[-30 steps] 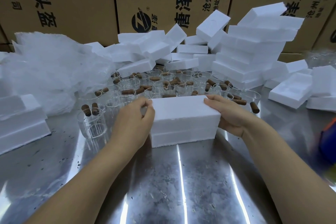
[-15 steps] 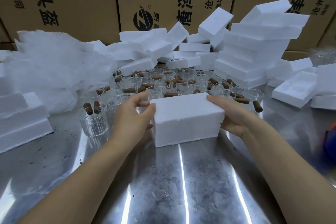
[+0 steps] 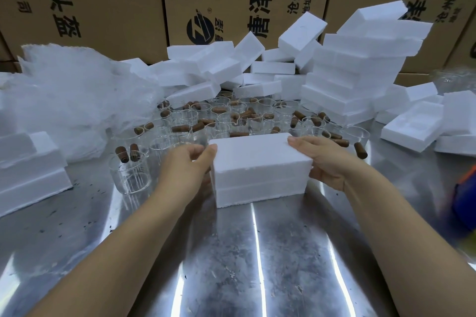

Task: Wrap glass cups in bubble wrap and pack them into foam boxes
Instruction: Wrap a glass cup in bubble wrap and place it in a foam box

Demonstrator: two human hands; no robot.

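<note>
Over the shiny metal surface (image 3: pixel 231 252), left hand (image 3: pixel 180 170) and right hand (image 3: pixel 329 165) grip a white rectangular foam box (image 3: pixel 257 159) by its ends

My left hand (image 3: pixel 185 167) and my right hand (image 3: pixel 324 162) grip a white foam box (image 3: pixel 257 170) by its two ends. Just past my hands stand many glass cups (image 3: pixel 131 177) and brown corks (image 3: pixel 360 150). Bubble wrap (image 3: pixel 77 100) lies far left of my left hand.

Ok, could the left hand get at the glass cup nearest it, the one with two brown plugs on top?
Probably yes: the glass cup stands just beside the left hand with nothing between, but that hand holds the foam box and must let go first.
</note>
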